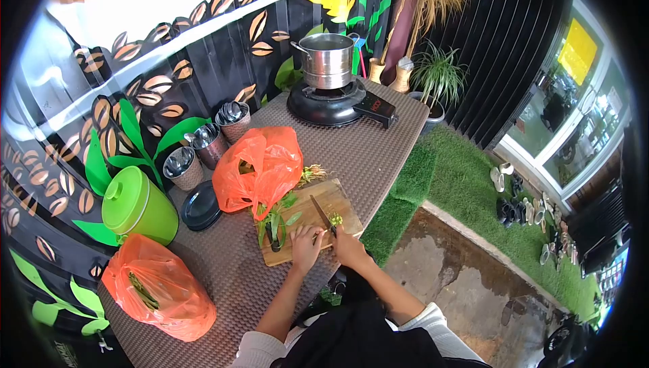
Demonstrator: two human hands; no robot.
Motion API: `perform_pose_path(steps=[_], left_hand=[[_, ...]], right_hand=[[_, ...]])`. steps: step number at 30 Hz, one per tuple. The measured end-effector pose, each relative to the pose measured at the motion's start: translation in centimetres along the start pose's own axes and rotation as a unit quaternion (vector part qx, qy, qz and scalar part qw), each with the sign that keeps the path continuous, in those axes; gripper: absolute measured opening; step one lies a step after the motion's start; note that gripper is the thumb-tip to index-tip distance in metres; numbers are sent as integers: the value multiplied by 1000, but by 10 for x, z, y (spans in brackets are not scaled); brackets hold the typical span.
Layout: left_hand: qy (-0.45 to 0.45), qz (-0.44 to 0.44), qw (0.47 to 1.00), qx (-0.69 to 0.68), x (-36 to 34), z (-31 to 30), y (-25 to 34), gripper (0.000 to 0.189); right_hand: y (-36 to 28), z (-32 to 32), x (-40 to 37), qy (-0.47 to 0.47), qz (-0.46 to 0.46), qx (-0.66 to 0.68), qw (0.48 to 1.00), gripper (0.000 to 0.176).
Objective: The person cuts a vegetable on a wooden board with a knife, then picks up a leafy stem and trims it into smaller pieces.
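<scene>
A wooden cutting board (307, 216) lies at the near edge of the brown woven-pattern table. My right hand (349, 249) is closed round the handle of a knife (320, 212), whose blade points up and left over the board. Beside the blade sits a small pile of chopped green pieces (336, 219). My left hand (306, 243) rests on the board just left of the knife, its fingers bent; what they hold, if anything, is too small to tell. Leafy green stems (274, 222) lie on the board's left side, and a bundle of roots (312, 174) is at its top edge.
An orange bag (260, 165) touches the board; another orange bag (159, 290) stands nearer left. Behind are a green lidded bucket (140, 205), dark plates (201, 205) and cutlery cups (209, 145). A steel pot (328, 63) sits on a black stove (324, 105) at the far end.
</scene>
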State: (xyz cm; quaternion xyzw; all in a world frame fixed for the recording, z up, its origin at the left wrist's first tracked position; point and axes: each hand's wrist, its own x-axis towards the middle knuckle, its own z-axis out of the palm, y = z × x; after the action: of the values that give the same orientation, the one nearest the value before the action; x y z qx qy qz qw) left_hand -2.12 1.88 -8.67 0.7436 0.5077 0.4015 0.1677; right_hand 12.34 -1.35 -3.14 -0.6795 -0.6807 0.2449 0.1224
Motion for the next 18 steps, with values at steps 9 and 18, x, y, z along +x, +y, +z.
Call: perform_pose_path(steps=[9,18], left_hand=[[3,2,999,40,0,-6,8,11],[8,-11,999,40,3,-3,8,9]], right_hand=[[-11,25,-9,24,39,-7,999,25],[-14,2,-12,5,36,-15,999,31]])
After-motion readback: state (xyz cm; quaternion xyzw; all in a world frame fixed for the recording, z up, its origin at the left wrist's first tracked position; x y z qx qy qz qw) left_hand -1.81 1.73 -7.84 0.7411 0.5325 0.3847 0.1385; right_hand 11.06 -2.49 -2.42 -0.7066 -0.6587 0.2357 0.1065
